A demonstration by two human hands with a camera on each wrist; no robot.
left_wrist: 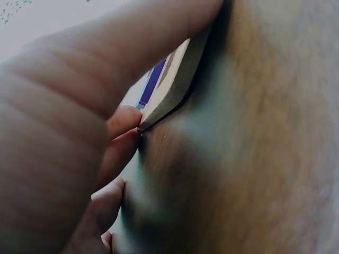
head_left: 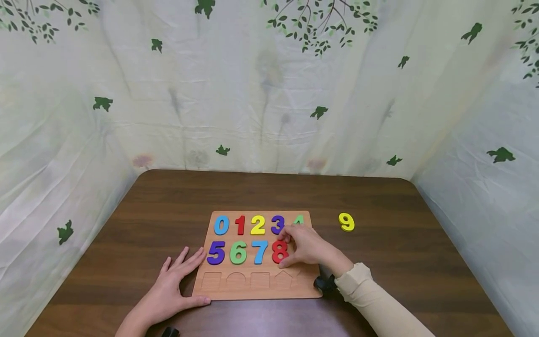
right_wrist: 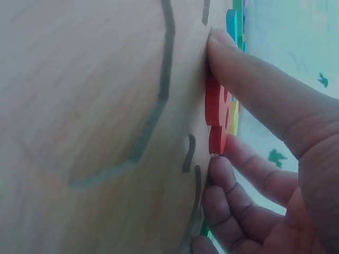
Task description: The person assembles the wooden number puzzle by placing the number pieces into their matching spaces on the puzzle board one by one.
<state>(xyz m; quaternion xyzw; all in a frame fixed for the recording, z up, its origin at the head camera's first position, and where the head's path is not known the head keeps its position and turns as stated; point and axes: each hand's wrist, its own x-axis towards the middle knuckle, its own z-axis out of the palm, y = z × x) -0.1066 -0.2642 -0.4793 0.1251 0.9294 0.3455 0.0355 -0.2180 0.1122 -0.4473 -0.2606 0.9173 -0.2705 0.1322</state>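
A wooden number board (head_left: 252, 294) lies flat on the table. My left hand (head_left: 170, 285) is at its left side, fingers spread, with fingertips at the left edge and the thumb along the near edge; the left wrist view shows fingertips against the board's corner. Over the right half, my right hand (head_left: 310, 245) holds the red number 8 (head_left: 279, 252) between thumb and fingers. In the right wrist view, the red 8 (right_wrist: 214, 106) stands proud of the board surface. Behind that hand, the green 4 (head_left: 298, 219) is partly hidden, and so is the slot right of the 8.
A yellow 9 (head_left: 346, 222) lies on the brown table (head_left: 400, 262), right of the board. Numbers 0 to 3 fill the back row; the purple 5 (head_left: 216, 253), green 6 (head_left: 238, 253) and blue 7 (head_left: 259, 252) sit left of the 8. A leaf-print curtain (head_left: 236, 93) hangs behind.
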